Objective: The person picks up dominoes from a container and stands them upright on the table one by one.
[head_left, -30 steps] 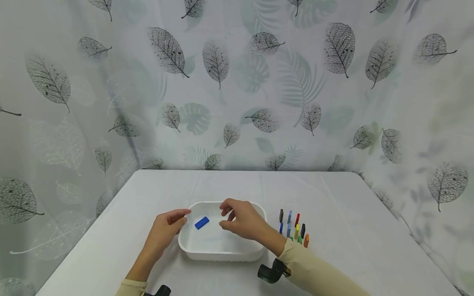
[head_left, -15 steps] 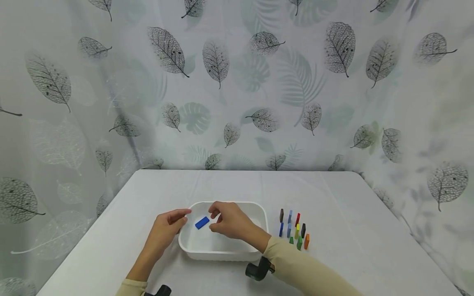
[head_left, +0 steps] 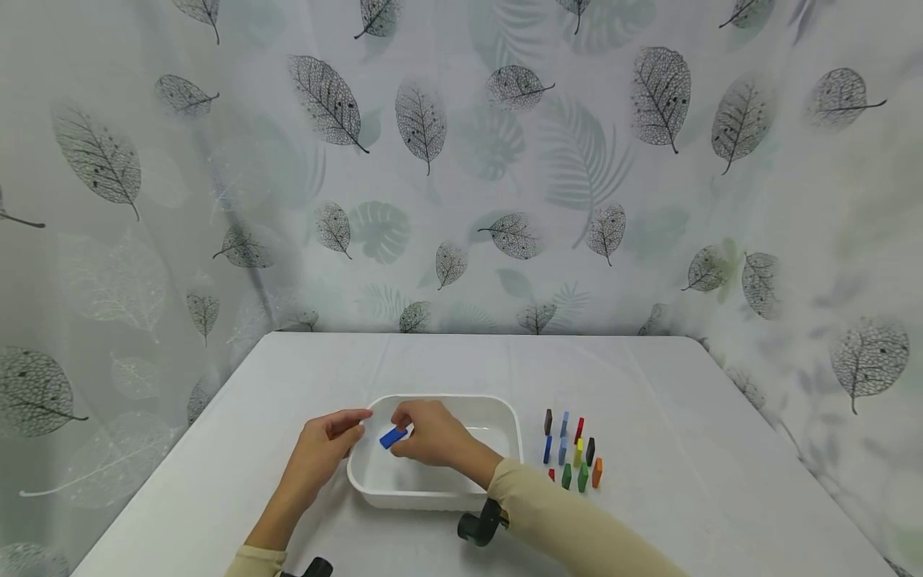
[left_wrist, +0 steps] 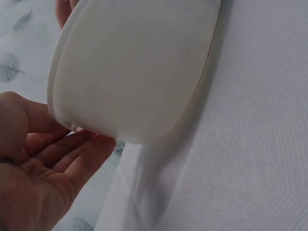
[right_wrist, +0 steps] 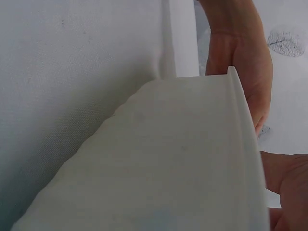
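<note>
A blue rectangular block (head_left: 390, 437) lies in the left part of a white tray (head_left: 433, 500). My right hand (head_left: 437, 437) reaches over the tray, thumb and forefinger pinching the block's right end. The tray's wall conceals those fingertips in the right wrist view. At the tray's left end, my left hand (head_left: 317, 450) holds the rim between thumb and fingers. From the left wrist view, the thumb of the left hand (left_wrist: 43, 168) lies near the rim and its fingers touch the outer wall.
Right of the tray, several small coloured blocks stand on the white table (head_left: 692, 449), among them a yellow block (head_left: 578, 453), an orange block (head_left: 597, 472) and a black block (head_left: 590, 450). A leaf-patterned curtain (head_left: 461, 176) hangs behind the table.
My right hand has moved left across the tray to the blue block, and its fingers have closed on it. More blocks show behind the forearm. The left hand stays at the rim.
</note>
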The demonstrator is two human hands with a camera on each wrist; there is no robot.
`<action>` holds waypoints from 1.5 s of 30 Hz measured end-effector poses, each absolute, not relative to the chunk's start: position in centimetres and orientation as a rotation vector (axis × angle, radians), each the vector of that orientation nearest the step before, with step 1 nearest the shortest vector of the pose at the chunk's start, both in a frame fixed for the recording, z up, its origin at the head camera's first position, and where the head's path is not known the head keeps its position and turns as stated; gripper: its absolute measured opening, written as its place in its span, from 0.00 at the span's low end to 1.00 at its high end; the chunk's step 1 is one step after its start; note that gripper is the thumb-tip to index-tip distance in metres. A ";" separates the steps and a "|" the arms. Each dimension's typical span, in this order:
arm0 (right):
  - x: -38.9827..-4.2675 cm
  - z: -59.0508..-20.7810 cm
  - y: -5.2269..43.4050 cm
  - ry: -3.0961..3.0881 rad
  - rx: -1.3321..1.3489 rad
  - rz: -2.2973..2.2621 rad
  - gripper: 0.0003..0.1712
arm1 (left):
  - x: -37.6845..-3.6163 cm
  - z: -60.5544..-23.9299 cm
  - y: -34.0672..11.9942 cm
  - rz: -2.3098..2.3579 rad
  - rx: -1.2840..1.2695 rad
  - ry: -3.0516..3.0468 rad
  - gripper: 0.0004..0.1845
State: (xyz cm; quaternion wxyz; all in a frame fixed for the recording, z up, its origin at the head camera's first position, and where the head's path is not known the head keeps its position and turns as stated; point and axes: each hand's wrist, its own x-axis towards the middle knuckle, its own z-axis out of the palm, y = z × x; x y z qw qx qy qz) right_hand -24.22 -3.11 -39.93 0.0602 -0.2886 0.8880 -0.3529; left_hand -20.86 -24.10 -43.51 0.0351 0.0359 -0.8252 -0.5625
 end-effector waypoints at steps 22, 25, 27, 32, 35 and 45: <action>-26.2 -41.5 -4.2 2.735 -0.950 -0.816 0.20 | -21.1 -43.8 -23.9 -1.718 0.106 -2.542 0.15; -26.3 -41.7 -4.4 2.753 -0.987 -0.701 0.20 | -21.1 -43.8 -24.0 -1.719 0.112 -2.539 0.15; -26.3 -41.8 -4.6 2.777 -0.979 -0.604 0.18 | -21.1 -43.9 -24.0 -1.719 0.117 -2.537 0.15; -26.0 -42.1 -4.9 2.845 -0.931 -0.418 0.07 | -21.1 -43.9 -24.0 -1.713 0.116 -2.537 0.15; -25.6 -42.3 -5.0 2.879 -0.937 -0.347 0.06 | -21.1 -43.8 -24.1 -1.719 0.108 -2.534 0.16; -24.8 -42.2 -5.1 2.932 -1.022 -0.182 0.13 | -20.9 -43.7 -24.2 -1.715 0.089 -2.539 0.16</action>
